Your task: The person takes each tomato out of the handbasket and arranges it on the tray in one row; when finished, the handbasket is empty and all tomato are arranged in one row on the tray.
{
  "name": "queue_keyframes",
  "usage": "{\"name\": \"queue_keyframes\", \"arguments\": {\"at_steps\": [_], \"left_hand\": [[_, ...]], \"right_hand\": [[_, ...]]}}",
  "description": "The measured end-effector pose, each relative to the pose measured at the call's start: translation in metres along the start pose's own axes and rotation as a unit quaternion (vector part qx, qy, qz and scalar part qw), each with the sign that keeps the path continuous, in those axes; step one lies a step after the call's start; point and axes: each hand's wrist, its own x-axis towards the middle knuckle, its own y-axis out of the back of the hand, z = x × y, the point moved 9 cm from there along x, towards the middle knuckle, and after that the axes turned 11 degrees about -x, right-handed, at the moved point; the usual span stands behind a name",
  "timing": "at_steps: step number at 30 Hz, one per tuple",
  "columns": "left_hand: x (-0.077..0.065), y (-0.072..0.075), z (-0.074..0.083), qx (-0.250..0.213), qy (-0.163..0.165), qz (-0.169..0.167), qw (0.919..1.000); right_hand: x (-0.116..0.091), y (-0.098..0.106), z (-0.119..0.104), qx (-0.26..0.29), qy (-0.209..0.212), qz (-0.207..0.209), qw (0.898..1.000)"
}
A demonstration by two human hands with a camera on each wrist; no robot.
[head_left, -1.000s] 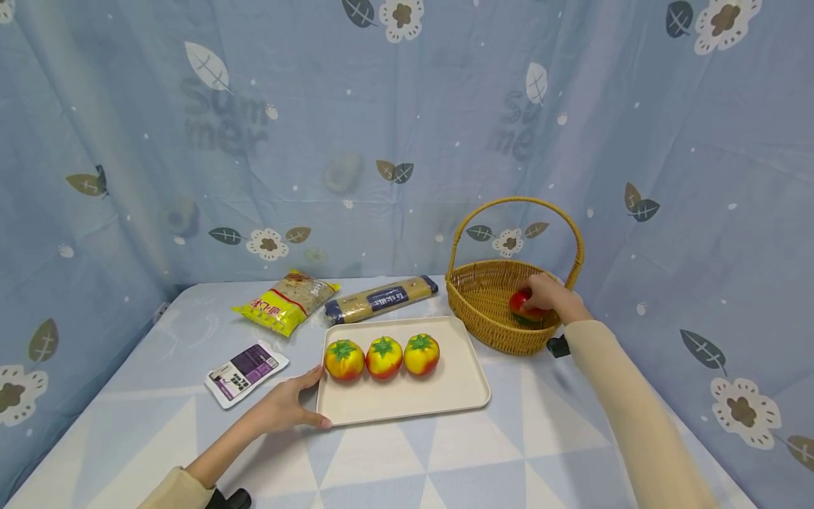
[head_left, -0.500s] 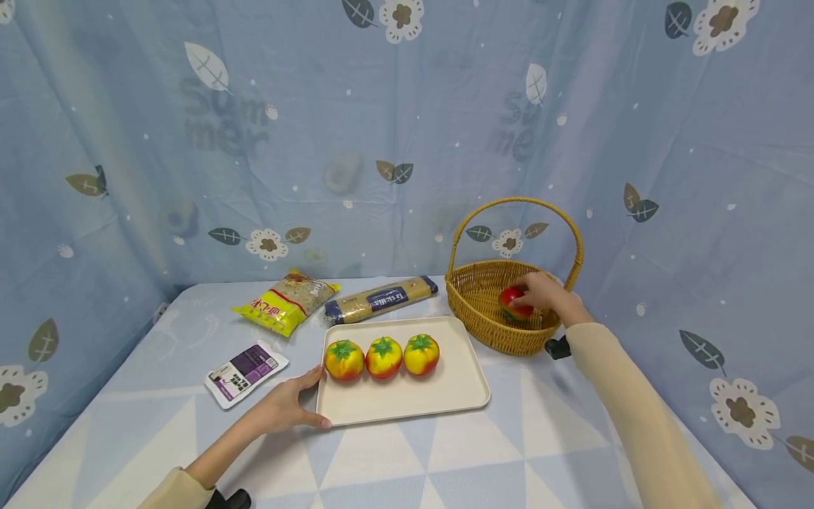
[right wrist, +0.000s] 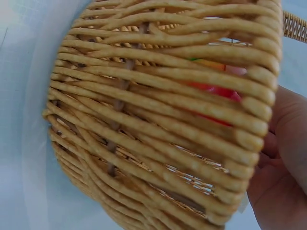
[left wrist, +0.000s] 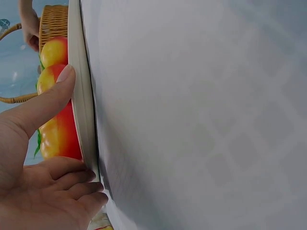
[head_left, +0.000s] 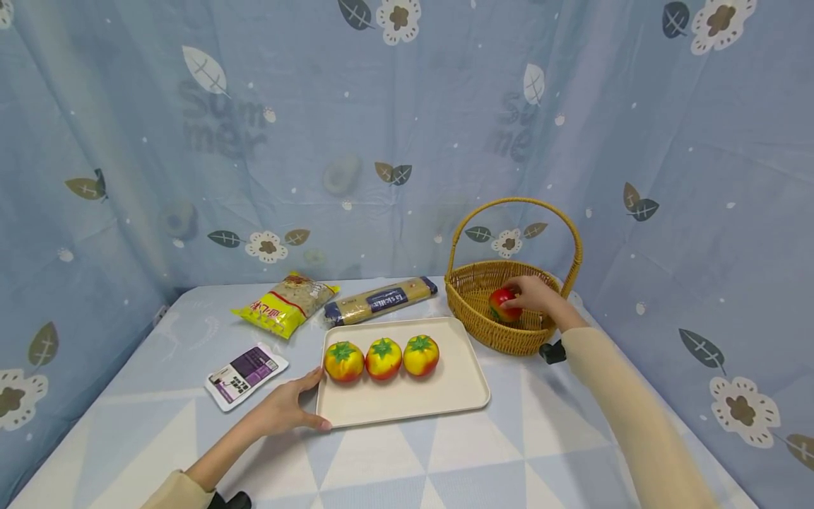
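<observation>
In the head view my right hand (head_left: 536, 293) reaches into the wicker basket (head_left: 467, 307) and holds a red toy tomato (head_left: 499, 305), its green leaves low on the far side. Whether it touches the basket floor is hidden. Through the weave, the right wrist view shows red, yellow and green bits. My left hand (head_left: 286, 406) rests against the left edge of the cream tray (head_left: 407, 408), thumb and fingers spread apart along the rim. Three yellow-and-red toy tomatoes, a left one (head_left: 344, 361), a middle one (head_left: 384, 358) and a right one (head_left: 421, 355), sit leaf-side up in a row on it.
Behind the tray lie a yellow snack bag (head_left: 286, 304) and a long pasta packet (head_left: 381, 300). A white-and-purple pouch (head_left: 246, 376) lies left of the tray. The basket's tall handle (head_left: 516, 200) arches over its opening. A blue curtain (head_left: 356, 141) surrounds the table.
Inside the basket, my right hand has shifted left with the red toy tomato. My left hand, the tray and its three tomatoes have stayed in place.
</observation>
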Motion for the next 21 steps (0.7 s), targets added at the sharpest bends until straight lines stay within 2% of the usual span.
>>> {"name": "queue_keyframes", "arguments": {"at_steps": [11, 21], "left_hand": [[-0.001, 0.001, 0.001, -0.005, -0.006, 0.002, 1.0000], [0.001, 0.000, 0.000, 0.006, -0.019, 0.001, 0.9998]], "right_hand": [[-0.007, 0.001, 0.004, 0.007, 0.004, 0.005, 1.000], [-0.015, 0.005, 0.014, 0.004, -0.003, -0.016, 1.000]]}}
